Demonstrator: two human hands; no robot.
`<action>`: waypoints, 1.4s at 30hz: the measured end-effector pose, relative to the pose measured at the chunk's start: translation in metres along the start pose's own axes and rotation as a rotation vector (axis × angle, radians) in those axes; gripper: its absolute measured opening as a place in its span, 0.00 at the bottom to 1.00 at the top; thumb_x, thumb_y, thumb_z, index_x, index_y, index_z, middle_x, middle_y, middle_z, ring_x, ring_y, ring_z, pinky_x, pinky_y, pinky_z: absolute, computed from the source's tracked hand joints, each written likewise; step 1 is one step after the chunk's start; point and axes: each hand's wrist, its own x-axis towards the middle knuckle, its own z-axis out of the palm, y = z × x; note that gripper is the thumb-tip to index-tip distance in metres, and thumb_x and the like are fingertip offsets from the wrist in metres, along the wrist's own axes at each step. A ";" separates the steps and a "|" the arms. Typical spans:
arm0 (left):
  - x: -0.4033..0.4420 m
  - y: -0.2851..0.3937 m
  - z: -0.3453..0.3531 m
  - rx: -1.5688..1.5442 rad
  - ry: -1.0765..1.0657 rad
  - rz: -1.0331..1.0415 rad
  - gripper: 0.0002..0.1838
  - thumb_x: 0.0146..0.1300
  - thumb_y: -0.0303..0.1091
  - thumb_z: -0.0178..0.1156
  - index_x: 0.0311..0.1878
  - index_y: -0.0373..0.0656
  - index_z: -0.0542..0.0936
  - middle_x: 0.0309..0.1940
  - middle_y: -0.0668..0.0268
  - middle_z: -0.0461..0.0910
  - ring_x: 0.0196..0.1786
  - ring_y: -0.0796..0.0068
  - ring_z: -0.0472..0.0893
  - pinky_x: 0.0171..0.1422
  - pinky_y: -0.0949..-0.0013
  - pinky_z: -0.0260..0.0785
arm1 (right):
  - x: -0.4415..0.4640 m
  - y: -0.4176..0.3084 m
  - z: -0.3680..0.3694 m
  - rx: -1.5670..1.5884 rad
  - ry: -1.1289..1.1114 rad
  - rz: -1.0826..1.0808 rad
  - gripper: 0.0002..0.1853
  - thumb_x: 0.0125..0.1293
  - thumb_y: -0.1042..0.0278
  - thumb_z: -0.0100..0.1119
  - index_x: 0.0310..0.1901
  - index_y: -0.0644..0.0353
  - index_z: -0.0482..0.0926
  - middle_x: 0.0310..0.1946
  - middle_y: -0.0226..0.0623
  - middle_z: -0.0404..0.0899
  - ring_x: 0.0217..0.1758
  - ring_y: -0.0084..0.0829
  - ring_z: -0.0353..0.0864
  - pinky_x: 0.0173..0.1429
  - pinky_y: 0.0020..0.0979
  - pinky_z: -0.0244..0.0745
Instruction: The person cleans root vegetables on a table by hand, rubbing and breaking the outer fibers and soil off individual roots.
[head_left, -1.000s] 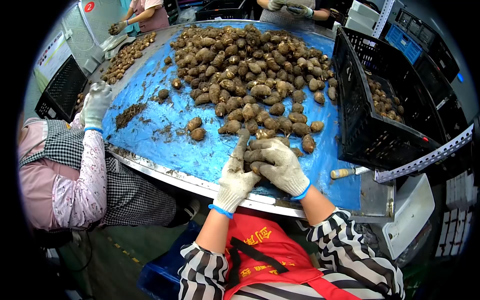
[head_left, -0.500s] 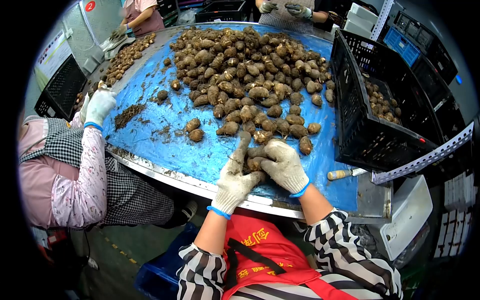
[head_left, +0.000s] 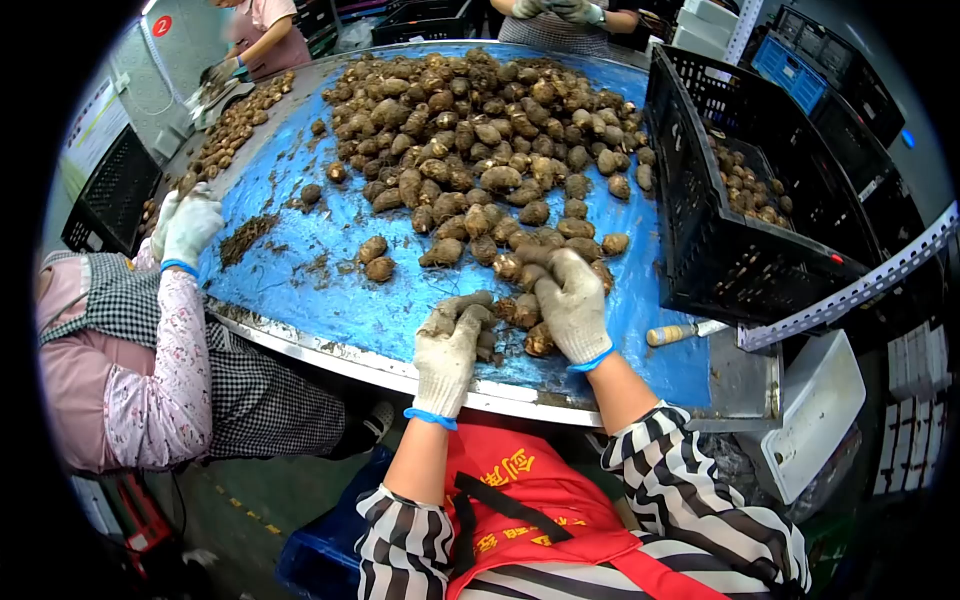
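Blue plastic sheeting (head_left: 330,210) covers much of the metal-edged table (head_left: 352,358), with a broad heap of soil-caked taro tubers (head_left: 470,130) on it. The step in hand looks like close handwork on a few tubers at the heap's near edge. The left hand (head_left: 446,352), in a knitted glove, has bent fingers beside a dark tuber (head_left: 487,346); whether they grip it cannot be told. The right hand (head_left: 574,308) reaches up to the nearest of the heap, fingers curled over tubers there; whether they are closed on one is hidden. Between the hands lie loose tubers (head_left: 525,311), with another (head_left: 540,340) just below them.

As a judgement, a next move here calls for separating a single tuber from its touching neighbours, with a light, sure hold, since loose soil and rounded sides could let it slip or roll. To the right, a wooden-handled knife (head_left: 668,335) lies near a black crate (head_left: 770,243) with tubers inside (head_left: 750,190). A co-worker's gloved hands (head_left: 190,232) are well apart at the left.
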 end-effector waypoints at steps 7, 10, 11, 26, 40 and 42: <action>-0.028 -0.003 0.024 0.802 -0.058 0.470 0.20 0.51 0.39 0.80 0.43 0.39 0.86 0.35 0.57 0.86 0.35 0.64 0.85 0.40 0.65 0.78 | 0.008 0.020 -0.041 -0.237 0.126 -0.086 0.13 0.65 0.79 0.55 0.49 0.67 0.83 0.46 0.44 0.84 0.51 0.35 0.83 0.58 0.31 0.77; -0.026 0.008 0.042 1.217 -0.162 0.525 0.31 0.45 0.45 0.79 0.53 0.42 0.84 0.36 0.55 0.82 0.40 0.54 0.83 0.46 0.57 0.76 | 0.011 0.008 -0.029 -0.215 0.208 -0.155 0.09 0.58 0.76 0.60 0.40 0.66 0.84 0.43 0.45 0.83 0.49 0.46 0.82 0.57 0.38 0.77; -0.024 0.004 0.044 1.226 -0.159 0.576 0.32 0.45 0.44 0.78 0.54 0.42 0.82 0.36 0.55 0.81 0.41 0.52 0.83 0.46 0.55 0.76 | 0.012 0.002 -0.029 -0.229 0.216 -0.158 0.09 0.59 0.75 0.60 0.40 0.66 0.84 0.43 0.45 0.83 0.50 0.46 0.82 0.57 0.38 0.77; -0.019 0.002 0.015 0.258 -0.029 0.287 0.25 0.62 0.15 0.66 0.62 0.32 0.72 0.51 0.60 0.80 0.52 0.72 0.81 0.59 0.69 0.76 | -0.004 -0.002 -0.022 0.131 -0.361 0.111 0.17 0.61 0.74 0.56 0.51 0.63 0.83 0.42 0.46 0.85 0.44 0.37 0.86 0.52 0.35 0.81; -0.014 0.013 0.017 -0.085 -0.226 0.175 0.36 0.61 0.13 0.64 0.73 0.33 0.66 0.64 0.57 0.76 0.62 0.68 0.79 0.65 0.66 0.76 | -0.013 0.006 -0.009 0.264 -0.425 0.297 0.19 0.74 0.72 0.52 0.64 0.64 0.77 0.49 0.37 0.83 0.49 0.23 0.81 0.53 0.26 0.79; -0.014 0.009 0.021 -0.148 -0.211 0.196 0.39 0.59 0.14 0.67 0.74 0.34 0.65 0.63 0.58 0.76 0.62 0.70 0.78 0.66 0.66 0.75 | -0.014 -0.002 -0.008 0.359 -0.428 0.325 0.19 0.74 0.71 0.53 0.65 0.64 0.77 0.51 0.36 0.84 0.51 0.22 0.80 0.55 0.26 0.78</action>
